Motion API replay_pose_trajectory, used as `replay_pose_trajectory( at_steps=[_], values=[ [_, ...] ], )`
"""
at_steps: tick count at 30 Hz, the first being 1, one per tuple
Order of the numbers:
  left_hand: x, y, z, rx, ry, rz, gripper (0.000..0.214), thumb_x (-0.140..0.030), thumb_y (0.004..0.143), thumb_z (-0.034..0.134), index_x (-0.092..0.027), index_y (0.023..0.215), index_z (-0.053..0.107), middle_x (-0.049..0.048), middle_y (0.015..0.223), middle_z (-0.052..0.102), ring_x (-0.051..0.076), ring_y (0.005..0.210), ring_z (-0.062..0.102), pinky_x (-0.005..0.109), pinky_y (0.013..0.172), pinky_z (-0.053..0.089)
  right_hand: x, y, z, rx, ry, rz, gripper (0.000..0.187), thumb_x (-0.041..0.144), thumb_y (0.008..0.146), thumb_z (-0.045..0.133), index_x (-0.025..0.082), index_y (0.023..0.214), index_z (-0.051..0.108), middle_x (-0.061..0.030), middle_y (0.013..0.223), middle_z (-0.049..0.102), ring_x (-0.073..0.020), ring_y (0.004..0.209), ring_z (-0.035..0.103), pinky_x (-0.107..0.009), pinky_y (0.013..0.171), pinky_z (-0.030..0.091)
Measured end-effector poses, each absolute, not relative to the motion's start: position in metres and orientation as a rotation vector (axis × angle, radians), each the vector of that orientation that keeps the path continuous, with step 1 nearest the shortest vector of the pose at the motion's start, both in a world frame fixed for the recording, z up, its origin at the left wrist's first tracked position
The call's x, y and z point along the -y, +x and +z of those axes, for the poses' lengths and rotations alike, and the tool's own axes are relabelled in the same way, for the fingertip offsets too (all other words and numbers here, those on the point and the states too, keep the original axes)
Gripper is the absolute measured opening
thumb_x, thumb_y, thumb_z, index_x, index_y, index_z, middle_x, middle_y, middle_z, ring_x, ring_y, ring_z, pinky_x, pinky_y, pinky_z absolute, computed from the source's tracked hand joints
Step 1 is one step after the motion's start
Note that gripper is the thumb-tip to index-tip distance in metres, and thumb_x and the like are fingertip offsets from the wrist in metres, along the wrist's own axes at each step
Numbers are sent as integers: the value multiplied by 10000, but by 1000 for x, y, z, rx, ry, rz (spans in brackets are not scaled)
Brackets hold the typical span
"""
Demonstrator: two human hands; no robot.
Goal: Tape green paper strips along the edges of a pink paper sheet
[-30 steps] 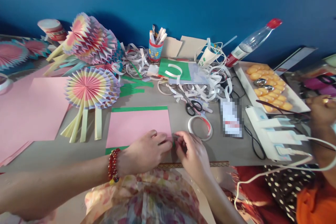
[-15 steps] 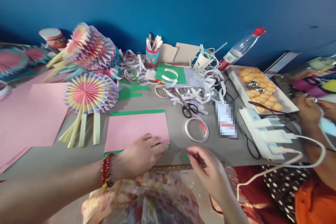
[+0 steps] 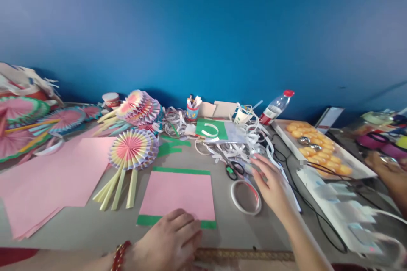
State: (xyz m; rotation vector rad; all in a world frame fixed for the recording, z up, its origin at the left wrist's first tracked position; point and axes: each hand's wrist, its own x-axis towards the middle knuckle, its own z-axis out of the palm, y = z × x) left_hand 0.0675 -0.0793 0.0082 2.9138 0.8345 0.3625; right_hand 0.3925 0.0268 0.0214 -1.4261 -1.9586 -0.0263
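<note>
Left hand (image 3: 171, 241) first: it lies palm down at the near edge of the table (image 3: 79, 224), fingers loosely bent and a little spread, gripping nothing. Its fingertips (image 3: 190, 224) rest on the near edge of the pink sheet (image 3: 179, 192), where the green paper (image 3: 146, 220) under it shows as a strip; a second green strip shows along the far edge. I wear a red bead bracelet (image 3: 119, 256) on that wrist.

My right hand (image 3: 270, 184) is stretched out flat above the table, fingers straight and apart, with nothing in it. It hangs just beyond the tape roll (image 3: 246, 198), which lies flat right of the pink sheet. The scissors (image 3: 234, 170) lie just left of my fingertips, and a heap of white paper strips (image 3: 238, 146) lies just past them.

A paper fan (image 3: 133, 150) lies left of the pink sheet. Far right, another person's hand (image 3: 380, 163) is near a tray (image 3: 356, 169) of orange pieces.
</note>
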Motion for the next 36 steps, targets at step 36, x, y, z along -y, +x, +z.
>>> replay_pose_trajectory(
  at_steps=[36],
  values=[
    [41,-28,-13,-1685,2863,345,353,-302,954,509,-209,1271,633,51,1315,651,233,1224,578,467,1186,238,-11,270,-8,2594,-1088,29,321,237,914,610,258,1233,638,-35,1283,659,-247,1097,590,-424,933,476]
  ],
)
